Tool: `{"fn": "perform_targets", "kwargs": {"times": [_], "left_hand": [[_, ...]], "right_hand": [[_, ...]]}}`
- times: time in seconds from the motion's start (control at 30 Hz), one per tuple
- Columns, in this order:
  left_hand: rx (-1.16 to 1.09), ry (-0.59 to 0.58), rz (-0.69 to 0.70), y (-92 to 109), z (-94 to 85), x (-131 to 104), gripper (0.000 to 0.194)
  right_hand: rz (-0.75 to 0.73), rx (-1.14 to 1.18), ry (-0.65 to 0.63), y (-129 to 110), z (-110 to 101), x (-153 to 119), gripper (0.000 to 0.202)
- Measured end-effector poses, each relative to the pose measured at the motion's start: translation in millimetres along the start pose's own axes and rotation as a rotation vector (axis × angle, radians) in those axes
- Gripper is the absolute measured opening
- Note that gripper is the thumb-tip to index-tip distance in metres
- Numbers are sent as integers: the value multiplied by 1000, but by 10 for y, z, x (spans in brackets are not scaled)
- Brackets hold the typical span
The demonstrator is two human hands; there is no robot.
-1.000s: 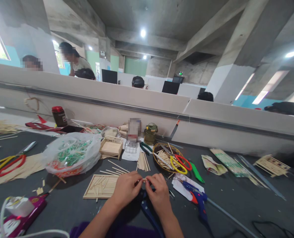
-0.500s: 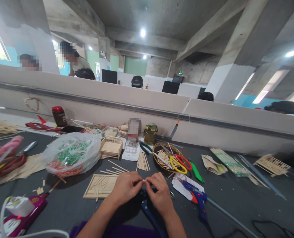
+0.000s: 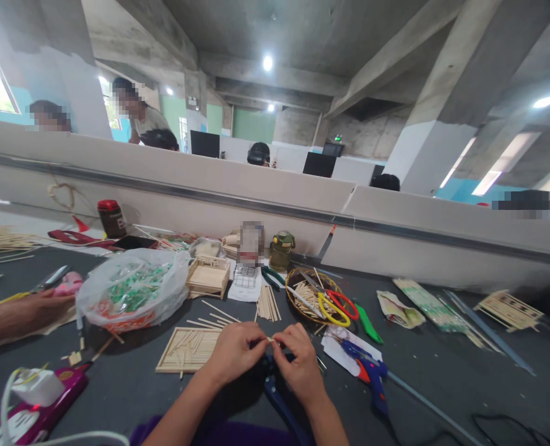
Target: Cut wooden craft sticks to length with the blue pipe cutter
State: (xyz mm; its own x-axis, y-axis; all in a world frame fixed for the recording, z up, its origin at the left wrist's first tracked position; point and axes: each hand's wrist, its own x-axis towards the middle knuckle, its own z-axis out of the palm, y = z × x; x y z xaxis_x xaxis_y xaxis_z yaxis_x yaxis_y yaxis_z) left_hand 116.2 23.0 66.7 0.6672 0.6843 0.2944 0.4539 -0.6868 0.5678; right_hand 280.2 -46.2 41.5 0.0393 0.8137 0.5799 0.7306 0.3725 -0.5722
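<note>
My left hand and my right hand meet above the dark table, thumbs and fingertips pinched together. Between the fingertips shows the tip of a small pale piece, mostly hidden and too small to name. Under my hands lies a dark blue long-handled tool, its head covered by them. Beside my left wrist is a flat wooden tray of thin sticks, with short loose sticks on top. Several flat wooden sticks fan out just beyond my fingers.
A bag-lined bowl, a wooden box and a power strip stand left. Right are a stick basket with scissors and a blue glue gun. At far left a co-worker's hand holds a pink tool.
My hands have hardly moved. The co-worker's hand at the left has come further into view towards the bowl, with the pink tool shifted right and turned.
</note>
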Motion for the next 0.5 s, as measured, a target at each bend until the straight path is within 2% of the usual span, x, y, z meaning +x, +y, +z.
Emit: {"fn": "perform_targets", "kwargs": {"times": [0.5], "left_hand": [[-23, -7, 7, -40, 23, -1, 26]], "right_hand": [[0, -23, -10, 7, 11, -3, 15]]}}
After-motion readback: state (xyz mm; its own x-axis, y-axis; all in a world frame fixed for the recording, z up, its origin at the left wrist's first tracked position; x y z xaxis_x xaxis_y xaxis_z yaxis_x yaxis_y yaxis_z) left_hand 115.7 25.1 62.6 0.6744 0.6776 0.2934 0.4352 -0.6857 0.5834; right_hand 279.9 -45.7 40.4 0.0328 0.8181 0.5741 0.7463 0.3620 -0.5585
